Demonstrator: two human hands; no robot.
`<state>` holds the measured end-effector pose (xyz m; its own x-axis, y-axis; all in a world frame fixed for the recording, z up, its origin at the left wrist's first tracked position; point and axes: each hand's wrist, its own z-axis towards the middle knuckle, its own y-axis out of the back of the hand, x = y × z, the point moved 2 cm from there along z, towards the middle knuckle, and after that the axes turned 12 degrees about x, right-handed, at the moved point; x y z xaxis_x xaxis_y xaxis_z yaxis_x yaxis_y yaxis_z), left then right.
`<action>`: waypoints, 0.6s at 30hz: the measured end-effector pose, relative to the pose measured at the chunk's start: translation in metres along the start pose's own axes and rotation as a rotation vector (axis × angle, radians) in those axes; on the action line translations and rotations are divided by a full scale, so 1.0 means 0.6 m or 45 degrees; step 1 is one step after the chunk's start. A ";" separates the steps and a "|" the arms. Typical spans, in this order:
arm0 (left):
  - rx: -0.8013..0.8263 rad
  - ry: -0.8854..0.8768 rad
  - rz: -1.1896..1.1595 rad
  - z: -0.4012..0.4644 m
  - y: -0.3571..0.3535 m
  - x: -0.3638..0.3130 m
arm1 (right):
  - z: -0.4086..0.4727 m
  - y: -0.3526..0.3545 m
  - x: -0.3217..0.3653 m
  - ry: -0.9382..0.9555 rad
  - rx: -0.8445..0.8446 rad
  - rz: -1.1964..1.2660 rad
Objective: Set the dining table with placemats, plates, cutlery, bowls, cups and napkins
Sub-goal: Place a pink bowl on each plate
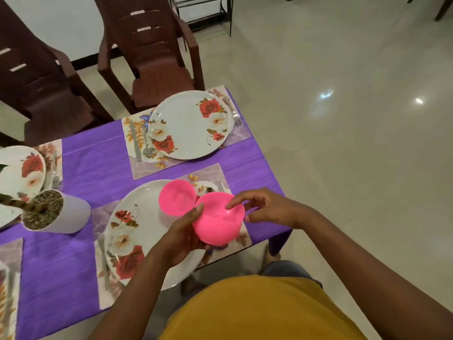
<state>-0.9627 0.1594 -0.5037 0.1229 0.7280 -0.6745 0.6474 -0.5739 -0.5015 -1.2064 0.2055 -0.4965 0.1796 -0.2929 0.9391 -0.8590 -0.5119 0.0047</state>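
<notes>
At the lower middle of the frame the left hand (182,235) cups a pink bowl (218,220) from the side and below, fingers curled round its wall, thumb at the rim. The right hand (264,209) has loosely spread fingers, the forefinger touching the bowl's inner rim. A second bowl (177,197) sits just up-left, on the near plate (137,231). Another plate (190,123) lies at upper centre, on a placemat (240,134).
</notes>
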 end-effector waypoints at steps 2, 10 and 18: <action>-0.047 0.002 -0.037 0.028 -0.030 0.005 | -0.014 0.038 -0.003 0.001 0.068 -0.087; -0.121 -0.071 0.067 0.095 -0.101 -0.004 | -0.047 0.163 -0.021 -0.053 0.014 -0.061; -0.278 -0.111 0.196 0.142 -0.095 -0.012 | -0.074 0.204 -0.023 -0.046 -0.462 0.032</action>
<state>-1.0644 0.1548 -0.5161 0.1737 0.5980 -0.7824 0.7740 -0.5741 -0.2670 -1.3356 0.1829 -0.4936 0.1672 -0.3333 0.9279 -0.9765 -0.1857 0.1092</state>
